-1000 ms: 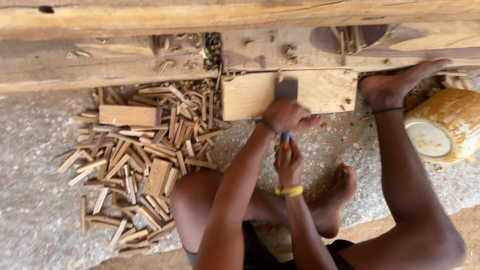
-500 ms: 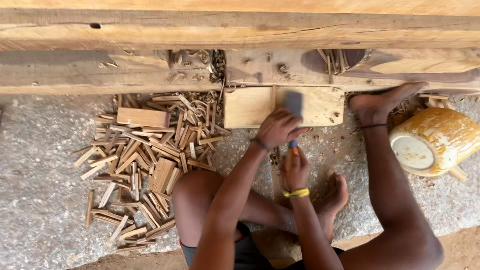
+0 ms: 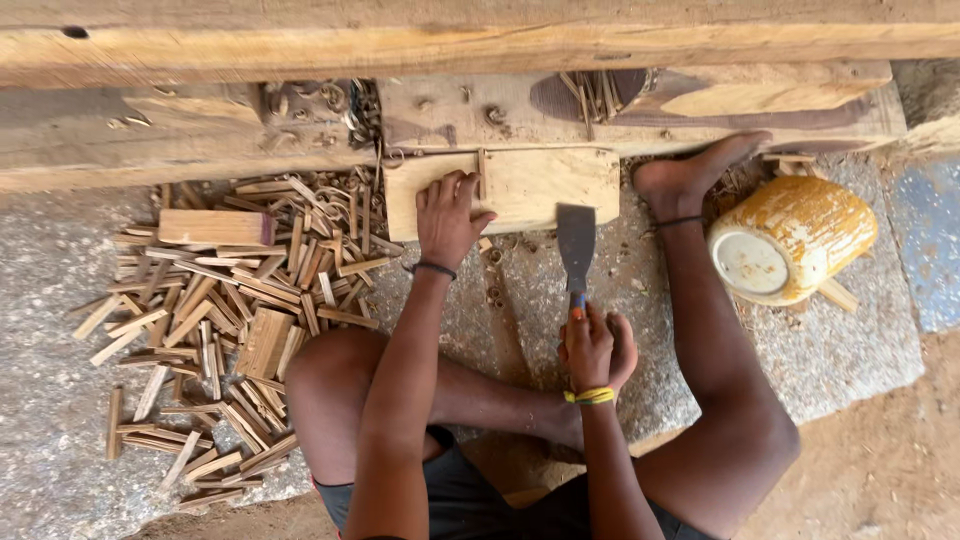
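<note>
My left hand (image 3: pixel 450 215), with a black band at the wrist, lies on a pale flat wooden board (image 3: pixel 540 185) that leans against a heavy timber beam (image 3: pixel 700 105). Its fingers rest next to a thin wooden strip (image 3: pixel 481 172) standing on the board. My right hand (image 3: pixel 595 345), with a yellow band at the wrist, grips the handle of a wide-bladed chisel (image 3: pixel 577 238). The blade points at the board's lower edge and stops just short of it. My right foot (image 3: pixel 690 175) presses against the beam beside the board.
A heap of several split wooden strips and small blocks (image 3: pixel 230 310) covers the stone ground on the left. A yellow-stained round container (image 3: pixel 790 240) lies on its side at the right. Wood shavings (image 3: pixel 330 105) sit on the beam. My bent left knee (image 3: pixel 335 375) is below.
My left hand has left the chisel and moved left onto the board. My right hand has drawn the chisel back, so the blade is off the board.
</note>
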